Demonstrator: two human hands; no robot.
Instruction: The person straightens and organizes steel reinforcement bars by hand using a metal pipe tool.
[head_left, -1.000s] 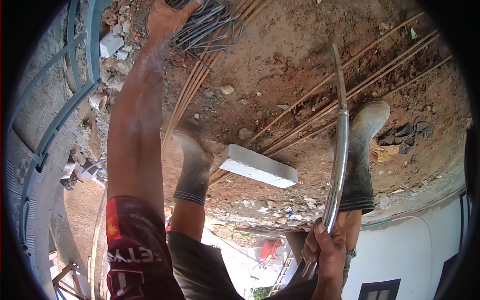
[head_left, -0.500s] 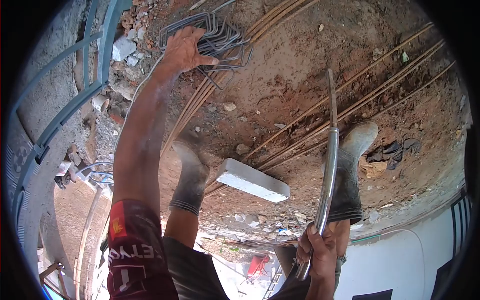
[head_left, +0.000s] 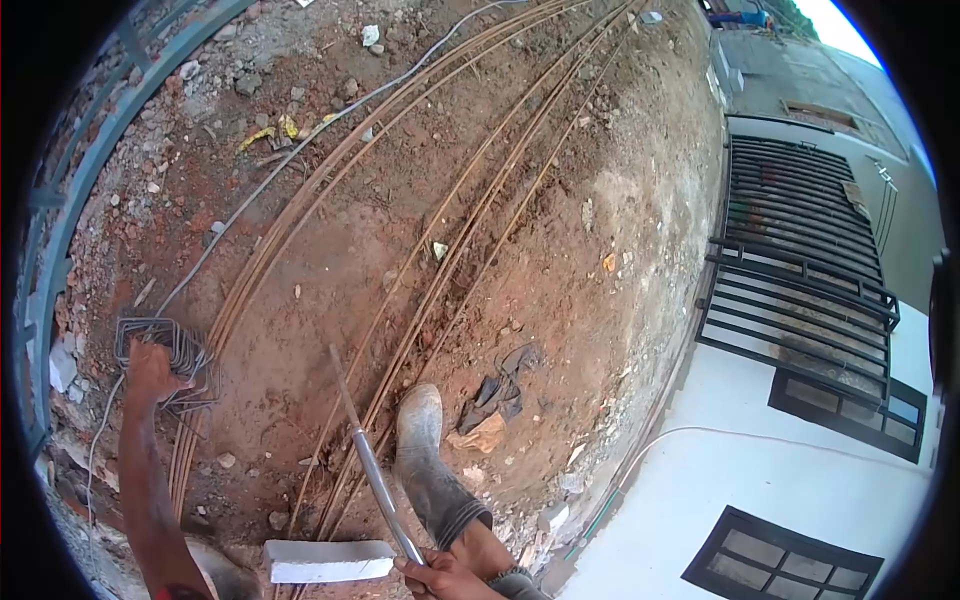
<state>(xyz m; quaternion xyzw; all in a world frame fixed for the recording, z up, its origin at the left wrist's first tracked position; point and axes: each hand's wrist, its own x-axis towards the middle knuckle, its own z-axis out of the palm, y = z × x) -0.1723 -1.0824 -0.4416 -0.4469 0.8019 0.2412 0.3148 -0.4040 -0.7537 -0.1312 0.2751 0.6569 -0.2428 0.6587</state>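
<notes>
My left hand [head_left: 150, 371] is at the left, closed over a pile of bent steel rebar stirrups [head_left: 182, 350], its thumb out to the side. The stirrups partly hide its fingertips. At the bottom, my right hand [head_left: 445, 578] grips the lower end of a shiny metal pipe [head_left: 378, 487]. From the pipe's far end a thinner, dull bar [head_left: 343, 385] sticks out, pointing away over the dirt. A pale rectangular block [head_left: 330, 562] lies left of my right hand, on long rebar rods [head_left: 440, 290].
More rods [head_left: 300, 205] and a grey cable [head_left: 235, 215] run across the dirt. My boot [head_left: 420, 420] stands beside dark cloth [head_left: 503, 385]. A blue-grey metal frame [head_left: 95, 150] borders the left. A white wall [head_left: 750, 470] with a black railing [head_left: 800, 280] rises at right.
The view has swung to the right, showing more wall and railing. My left hand stays at the stirrups, and my right hand keeps hold of the pipe, which now leans to the left.
</notes>
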